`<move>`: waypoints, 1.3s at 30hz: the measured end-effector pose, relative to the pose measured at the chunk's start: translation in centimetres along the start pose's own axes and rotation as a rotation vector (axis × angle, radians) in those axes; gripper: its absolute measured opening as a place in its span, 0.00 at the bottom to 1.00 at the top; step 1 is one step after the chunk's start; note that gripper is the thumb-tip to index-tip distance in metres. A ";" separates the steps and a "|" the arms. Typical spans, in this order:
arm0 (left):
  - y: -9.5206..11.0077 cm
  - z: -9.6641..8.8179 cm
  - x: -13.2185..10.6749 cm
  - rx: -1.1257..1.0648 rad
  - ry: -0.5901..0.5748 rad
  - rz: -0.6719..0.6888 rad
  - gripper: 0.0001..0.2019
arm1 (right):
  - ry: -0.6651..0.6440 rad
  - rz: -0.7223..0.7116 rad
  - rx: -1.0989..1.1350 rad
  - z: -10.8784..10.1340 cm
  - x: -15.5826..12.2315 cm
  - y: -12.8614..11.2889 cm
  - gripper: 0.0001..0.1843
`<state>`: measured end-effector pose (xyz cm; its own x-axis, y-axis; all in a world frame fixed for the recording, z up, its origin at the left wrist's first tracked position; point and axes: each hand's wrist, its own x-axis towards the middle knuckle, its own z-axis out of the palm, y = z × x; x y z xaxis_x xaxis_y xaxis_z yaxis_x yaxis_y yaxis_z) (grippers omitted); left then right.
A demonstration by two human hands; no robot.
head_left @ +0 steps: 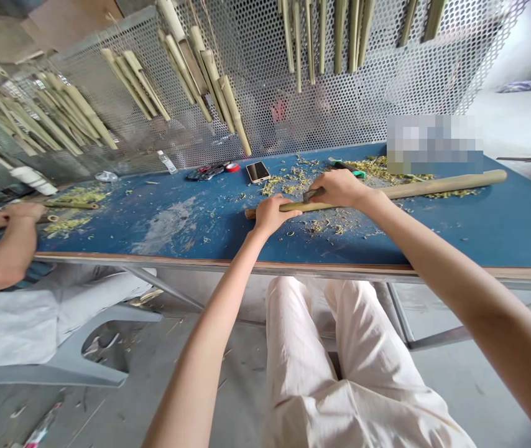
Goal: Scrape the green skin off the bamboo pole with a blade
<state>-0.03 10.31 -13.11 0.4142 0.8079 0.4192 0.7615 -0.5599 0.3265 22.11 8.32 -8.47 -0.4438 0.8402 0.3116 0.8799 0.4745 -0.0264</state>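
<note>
A long bamboo stick (438,185) lies across the blue table (163,218), running from the middle to the right. My left hand (271,213) is closed round its left end. My right hand (340,188) is closed on a small blade tool (312,195) whose metal edge rests on the stick just right of my left hand. Green-yellow bamboo shavings (293,180) lie scattered around and behind both hands.
A phone (258,172), a red tape roll (232,167) and a small bottle (167,162) lie at the table's back. Bamboo sticks (209,74) hang on the perforated metal wall. At the left, another person's hands (13,214) work on bamboo; they sit on a grey chair (74,361).
</note>
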 end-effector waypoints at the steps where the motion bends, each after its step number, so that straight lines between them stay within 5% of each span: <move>1: 0.0 0.0 0.1 0.009 -0.007 0.000 0.14 | 0.014 -0.012 -0.004 0.3 0.1 -0.6 0.16; 6: 0.1 -0.1 0.2 0.068 -0.048 -0.020 0.15 | 0.050 -0.092 -0.019 0.9 0.7 -3.2 0.15; 14: -0.1 -0.1 -0.1 -0.008 0.000 0.009 0.16 | -0.108 0.073 0.010 -1.1 -0.4 0.7 0.17; 21: 0.1 -0.1 0.0 0.012 -0.012 0.000 0.14 | 0.056 -0.017 -0.010 0.5 0.8 -1.9 0.17; 30: 0.1 -0.3 0.0 0.004 -0.022 -0.008 0.17 | -0.008 0.129 -0.069 -0.3 -0.3 3.8 0.19; 39: 0.3 -0.5 -0.1 -0.001 -0.014 0.005 0.12 | 0.045 0.007 0.041 -1.6 -0.8 1.2 0.17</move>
<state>-0.13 9.97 -12.67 0.4248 0.8078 0.4088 0.7592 -0.5638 0.3251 23.82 7.83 -7.23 -0.4285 0.8314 0.3539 0.8750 0.4795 -0.0671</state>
